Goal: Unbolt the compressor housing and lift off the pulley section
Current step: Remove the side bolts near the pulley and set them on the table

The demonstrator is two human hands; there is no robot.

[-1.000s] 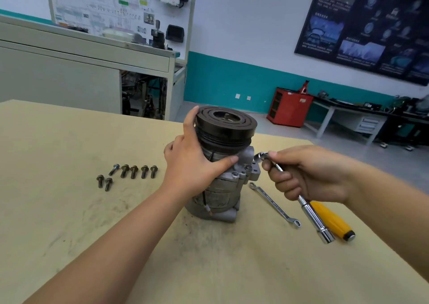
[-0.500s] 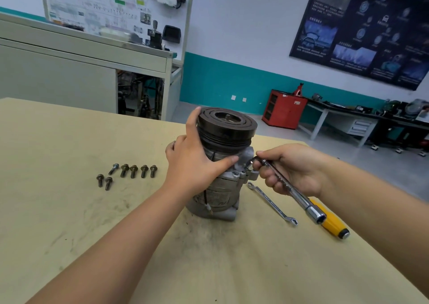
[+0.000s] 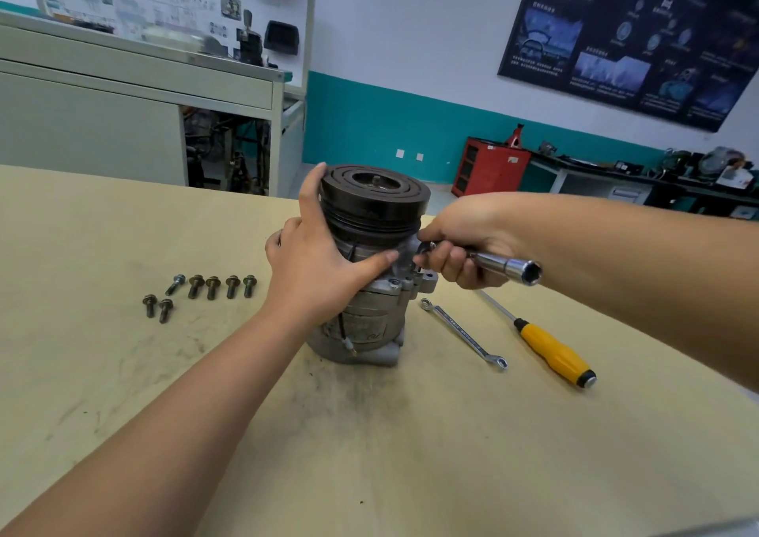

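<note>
Compressor [image 3: 361, 315] upright: my left hand [image 3: 316, 265] curls round its housing, bracing against torque, I judge; my right hand [image 3: 464, 241] grips the socket wrench [image 3: 509, 267] at its flange.

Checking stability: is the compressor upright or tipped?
Upright: the compressor stands on end on the table, pulley on top, left hand holding it.
</note>
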